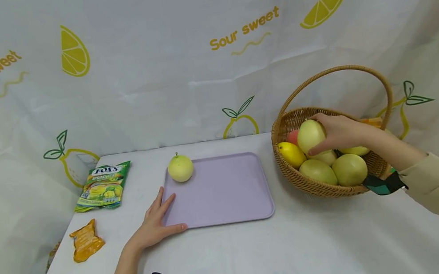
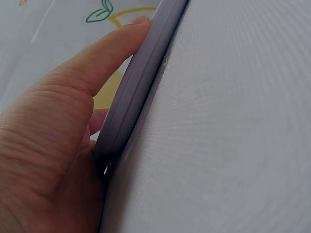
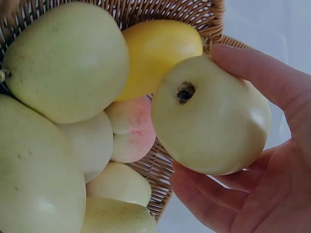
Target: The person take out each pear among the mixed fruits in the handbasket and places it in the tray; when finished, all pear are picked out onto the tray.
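Observation:
My right hand [image 1: 341,131] grips a round pale green pear [image 1: 311,136] over the wicker basket [image 1: 305,184]. In the right wrist view the thumb and fingers curl round this pear [image 3: 214,121], and its dark blossom end faces the camera. Below and beside it in the basket are more pears [image 1: 349,169], a yellow lemon-like fruit [image 1: 291,154] and a pink peach [image 3: 132,128]. My left hand [image 1: 154,222] lies with spread fingers at the near left corner of the lilac tray [image 1: 225,194], its thumb against the rim. Another pear [image 1: 180,168] sits upright at the tray's far left corner.
A green Fox's candy bag [image 1: 103,187] lies at the far left of the white table [image 1: 216,262]. Nearer stands an orange-wrapped snack [image 1: 87,241]. The basket's tall handle [image 1: 341,69] arches above the right hand. A printed white curtain [image 1: 156,72] hangs behind the table.

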A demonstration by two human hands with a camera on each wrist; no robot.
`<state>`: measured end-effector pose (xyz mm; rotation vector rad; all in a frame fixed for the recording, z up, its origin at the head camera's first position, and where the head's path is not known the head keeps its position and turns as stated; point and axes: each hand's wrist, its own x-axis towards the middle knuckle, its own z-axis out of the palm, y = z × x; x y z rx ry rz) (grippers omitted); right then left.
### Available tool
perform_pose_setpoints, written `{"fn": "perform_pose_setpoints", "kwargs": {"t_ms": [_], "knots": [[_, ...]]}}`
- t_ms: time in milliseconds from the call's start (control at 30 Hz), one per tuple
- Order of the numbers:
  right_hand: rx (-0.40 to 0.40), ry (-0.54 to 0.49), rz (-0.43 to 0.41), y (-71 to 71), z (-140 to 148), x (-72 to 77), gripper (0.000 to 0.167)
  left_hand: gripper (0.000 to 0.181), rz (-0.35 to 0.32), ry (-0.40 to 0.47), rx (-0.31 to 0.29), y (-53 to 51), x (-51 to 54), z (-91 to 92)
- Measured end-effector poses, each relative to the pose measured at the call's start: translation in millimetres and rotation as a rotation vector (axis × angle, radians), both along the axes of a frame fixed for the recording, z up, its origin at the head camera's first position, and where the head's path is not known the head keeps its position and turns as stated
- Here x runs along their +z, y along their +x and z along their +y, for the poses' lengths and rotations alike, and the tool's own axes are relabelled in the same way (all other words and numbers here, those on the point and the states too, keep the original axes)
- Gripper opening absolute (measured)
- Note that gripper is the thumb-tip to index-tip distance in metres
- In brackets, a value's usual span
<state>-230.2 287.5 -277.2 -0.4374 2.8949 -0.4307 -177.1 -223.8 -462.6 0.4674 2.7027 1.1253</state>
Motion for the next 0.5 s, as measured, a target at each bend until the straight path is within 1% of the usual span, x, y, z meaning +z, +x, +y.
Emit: {"fn": "perform_pose_setpoints", "kwargs": {"t_ms": [100,267,500], "knots": [[0.000,-0.031,0.023,7.8,-3,1.1,0.098,0.098,0.004,0.001,-0.003,0.2,0.6,-0.4],[-0.014,-0.077,0.046,21.1,-7,2.3,0.099,0.098,0.006,-0.006,-0.002,0.8,0.4,-0.7],[-0.059,-0.121,0.062,38.3,-17,2.9,0.102,0.098,0.007,0.001,-0.001,0.5,0.6,-1.2]]}}
